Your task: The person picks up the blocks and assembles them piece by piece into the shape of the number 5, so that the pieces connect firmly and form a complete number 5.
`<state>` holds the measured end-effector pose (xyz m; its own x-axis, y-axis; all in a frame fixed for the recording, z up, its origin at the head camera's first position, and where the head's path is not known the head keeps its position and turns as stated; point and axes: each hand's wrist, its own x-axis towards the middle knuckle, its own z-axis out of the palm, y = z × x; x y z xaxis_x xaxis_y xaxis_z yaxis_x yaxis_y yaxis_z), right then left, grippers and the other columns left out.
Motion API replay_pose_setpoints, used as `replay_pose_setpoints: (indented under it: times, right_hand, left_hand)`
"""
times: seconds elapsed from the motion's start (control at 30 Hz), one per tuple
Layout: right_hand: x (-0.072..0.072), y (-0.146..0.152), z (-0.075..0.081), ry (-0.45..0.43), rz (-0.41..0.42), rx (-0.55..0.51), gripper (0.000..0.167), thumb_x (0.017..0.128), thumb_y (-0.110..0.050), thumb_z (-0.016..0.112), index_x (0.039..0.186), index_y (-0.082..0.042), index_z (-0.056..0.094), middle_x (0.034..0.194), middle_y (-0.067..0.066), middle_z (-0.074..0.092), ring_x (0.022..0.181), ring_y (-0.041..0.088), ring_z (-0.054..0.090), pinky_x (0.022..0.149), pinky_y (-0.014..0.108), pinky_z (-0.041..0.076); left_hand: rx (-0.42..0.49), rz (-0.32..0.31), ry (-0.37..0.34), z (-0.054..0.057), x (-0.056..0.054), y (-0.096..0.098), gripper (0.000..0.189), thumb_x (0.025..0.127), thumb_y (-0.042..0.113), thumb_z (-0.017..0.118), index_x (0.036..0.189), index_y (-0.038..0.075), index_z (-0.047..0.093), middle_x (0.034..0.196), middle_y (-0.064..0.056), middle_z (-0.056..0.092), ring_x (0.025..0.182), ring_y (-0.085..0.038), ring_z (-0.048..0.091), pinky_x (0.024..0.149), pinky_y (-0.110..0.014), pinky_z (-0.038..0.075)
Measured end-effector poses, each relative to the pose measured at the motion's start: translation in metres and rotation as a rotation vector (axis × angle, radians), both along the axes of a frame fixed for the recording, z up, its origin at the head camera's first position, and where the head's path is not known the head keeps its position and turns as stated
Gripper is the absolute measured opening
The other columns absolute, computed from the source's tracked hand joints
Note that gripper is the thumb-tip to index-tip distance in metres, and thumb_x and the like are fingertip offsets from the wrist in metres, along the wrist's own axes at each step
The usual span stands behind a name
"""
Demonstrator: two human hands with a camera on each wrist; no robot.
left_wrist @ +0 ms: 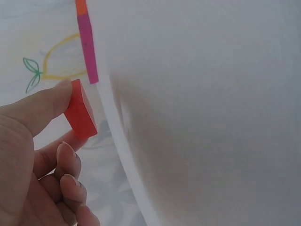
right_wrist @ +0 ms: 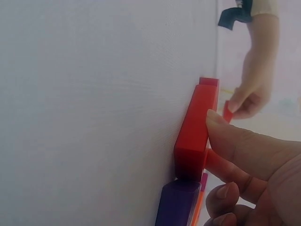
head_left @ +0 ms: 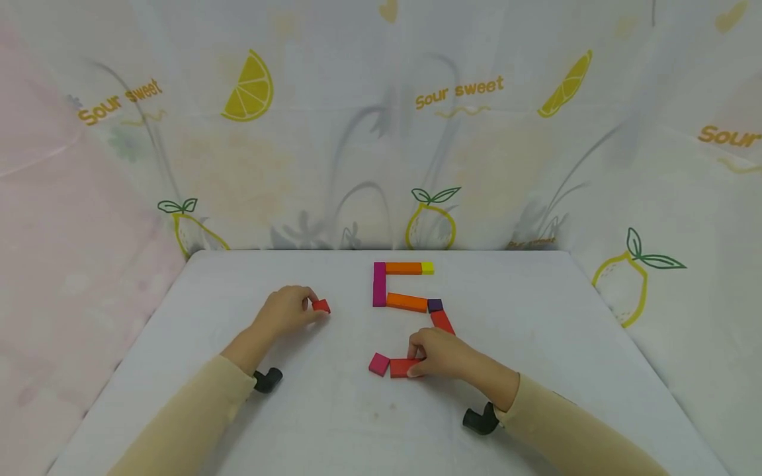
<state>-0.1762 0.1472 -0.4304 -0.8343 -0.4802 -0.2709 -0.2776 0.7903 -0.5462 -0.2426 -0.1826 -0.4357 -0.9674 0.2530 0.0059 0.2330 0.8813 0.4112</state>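
Between thumb and fingertip, my left hand (head_left: 286, 311) pinches a small red block (left_wrist: 81, 113), left of the block arrangement. My right hand (head_left: 443, 357) grips a longer red block (head_left: 401, 368) by its sides at the front of the arrangement. A turned pink block (head_left: 379, 364) lies at that block's left end. In the right wrist view a dark purple block (right_wrist: 178, 202) sits at its near end; the hand hides this spot in the head view. Behind the right hand, a slanting red block (head_left: 442, 322) is partly covered.
Farther back lie a magenta upright bar (head_left: 379, 284), an orange block (head_left: 404, 268) with a yellow block (head_left: 427, 268) at its end, and a lower orange block (head_left: 407, 302) beside a purple block (head_left: 435, 305). A lemon-print curtain (head_left: 333, 152) hangs behind the white table (head_left: 506, 284).
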Motion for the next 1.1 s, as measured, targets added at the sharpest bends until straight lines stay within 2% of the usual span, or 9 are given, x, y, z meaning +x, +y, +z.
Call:
replay_pose_setpoints:
  times: [0.27, 0.47, 0.77, 1.1]
  right_hand:
    - [-0.001, 0.000, -0.002, 0.007, 0.010, -0.001, 0.019, 0.081, -0.021, 0.085, 0.085, -0.017, 0.067, 0.077, -0.002, 0.055, 0.078, 0.016, 0.051, 0.067, 0.031, 0.046]
    - [-0.002, 0.000, -0.002, 0.009, 0.010, 0.002, 0.019, 0.081, -0.022, 0.085, 0.084, -0.017, 0.067, 0.077, -0.002, 0.055, 0.078, 0.016, 0.051, 0.068, 0.032, 0.047]
    - [-0.002, 0.000, -0.001, 0.004, 0.015, -0.002, 0.019, 0.081, -0.021, 0.085, 0.085, -0.016, 0.067, 0.076, -0.002, 0.055, 0.078, 0.016, 0.052, 0.068, 0.032, 0.047]
    - [-0.002, 0.000, -0.001, -0.006, 0.017, -0.002, 0.020, 0.081, -0.021, 0.085, 0.085, -0.016, 0.066, 0.076, -0.002, 0.056, 0.077, 0.016, 0.052, 0.067, 0.031, 0.047]
  left_hand:
    - [-0.004, 0.023, -0.005, 0.000, 0.013, 0.014, 0.031, 0.084, 0.037, 0.080, 0.101, 0.012, 0.073, 0.071, 0.001, 0.055, 0.067, -0.018, 0.050, 0.060, -0.032, 0.041]
    - [-0.006, 0.015, -0.009, -0.002, 0.022, 0.024, 0.033, 0.084, 0.037, 0.080, 0.103, 0.011, 0.074, 0.070, 0.002, 0.055, 0.066, -0.017, 0.050, 0.060, -0.032, 0.041]
    - [0.040, 0.011, -0.074, -0.004, 0.034, 0.039, 0.032, 0.084, 0.034, 0.081, 0.103, 0.011, 0.072, 0.070, 0.002, 0.055, 0.064, -0.016, 0.050, 0.060, -0.031, 0.044]
    - [0.018, -0.008, -0.132, -0.008, 0.038, 0.056, 0.032, 0.083, 0.036, 0.081, 0.104, 0.014, 0.071, 0.074, 0.004, 0.057, 0.067, -0.015, 0.053, 0.062, -0.030, 0.046]
